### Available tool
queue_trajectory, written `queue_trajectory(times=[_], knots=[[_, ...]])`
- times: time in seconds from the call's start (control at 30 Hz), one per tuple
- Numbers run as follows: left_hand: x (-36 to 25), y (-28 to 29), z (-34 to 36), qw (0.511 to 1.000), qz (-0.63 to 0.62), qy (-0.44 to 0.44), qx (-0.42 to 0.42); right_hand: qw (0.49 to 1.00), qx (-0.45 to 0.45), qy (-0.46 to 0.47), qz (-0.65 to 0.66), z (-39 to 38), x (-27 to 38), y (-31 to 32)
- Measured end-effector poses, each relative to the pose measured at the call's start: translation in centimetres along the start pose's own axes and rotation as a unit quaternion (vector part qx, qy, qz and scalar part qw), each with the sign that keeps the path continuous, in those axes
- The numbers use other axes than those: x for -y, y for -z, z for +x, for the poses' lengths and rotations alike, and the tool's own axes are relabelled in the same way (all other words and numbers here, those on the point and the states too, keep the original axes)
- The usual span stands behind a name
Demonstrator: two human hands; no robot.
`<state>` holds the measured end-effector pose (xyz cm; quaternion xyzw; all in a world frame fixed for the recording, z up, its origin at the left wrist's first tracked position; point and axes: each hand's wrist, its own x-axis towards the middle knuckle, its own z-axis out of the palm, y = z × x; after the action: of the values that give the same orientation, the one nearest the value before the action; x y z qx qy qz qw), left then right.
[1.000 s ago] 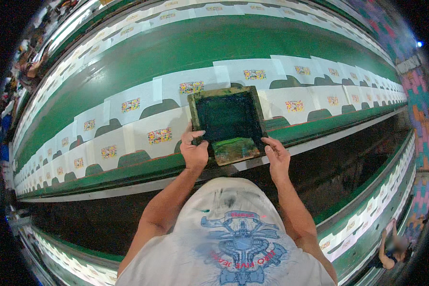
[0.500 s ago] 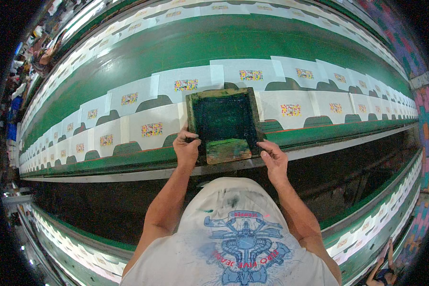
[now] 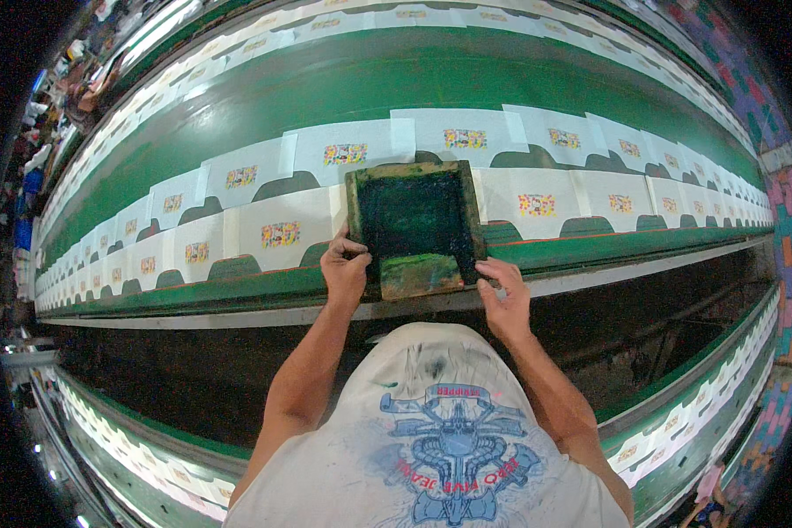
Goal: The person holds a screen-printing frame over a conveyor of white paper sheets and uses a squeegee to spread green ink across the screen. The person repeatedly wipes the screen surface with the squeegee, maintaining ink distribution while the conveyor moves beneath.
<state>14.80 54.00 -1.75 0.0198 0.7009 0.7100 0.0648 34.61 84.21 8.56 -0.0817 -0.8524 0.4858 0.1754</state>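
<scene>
Past the stained white shirt (image 3: 396,484), the left hand (image 3: 347,267) pinches the left edge of a dark square frame (image 3: 418,216); the right hand (image 3: 505,289) touches its right edge, grip unclear. The frame sits over the near row of printed white pieces (image 3: 280,235) on the green bench (image 3: 361,75), a second row (image 3: 345,154) behind

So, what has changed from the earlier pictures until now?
In the picture, the lower end of the dark framed screen shifted slightly left; the left hand and right hand shifted left too. The view itself turned, so this may be partly camera motion. Nothing was visibly let go. The screen stays over the near row of white pieces.
</scene>
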Motion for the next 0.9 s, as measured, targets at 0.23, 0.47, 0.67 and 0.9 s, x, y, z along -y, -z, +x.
queue_trajectory(times=[0.23,0.47,0.67,0.9], knots=[[-1.4,-1.2,-0.4,0.999,-0.030,-0.027,-0.011,0.949,0.170,0.221,-0.145,2.9,4.2,-1.8],[-1.8,-1.1,-0.3,0.999,-0.001,-0.051,-0.011,0.899,0.238,0.269,-0.252,5.9,6.3,-4.1],[-2.7,-1.6,-0.7,0.995,0.086,-0.047,-0.017,0.893,0.274,0.209,-0.289,7.7,7.0,-4.9],[-0.8,-1.4,-0.8,0.996,0.035,-0.076,-0.017,0.876,0.390,0.123,-0.257,16.0,8.2,-3.1]])
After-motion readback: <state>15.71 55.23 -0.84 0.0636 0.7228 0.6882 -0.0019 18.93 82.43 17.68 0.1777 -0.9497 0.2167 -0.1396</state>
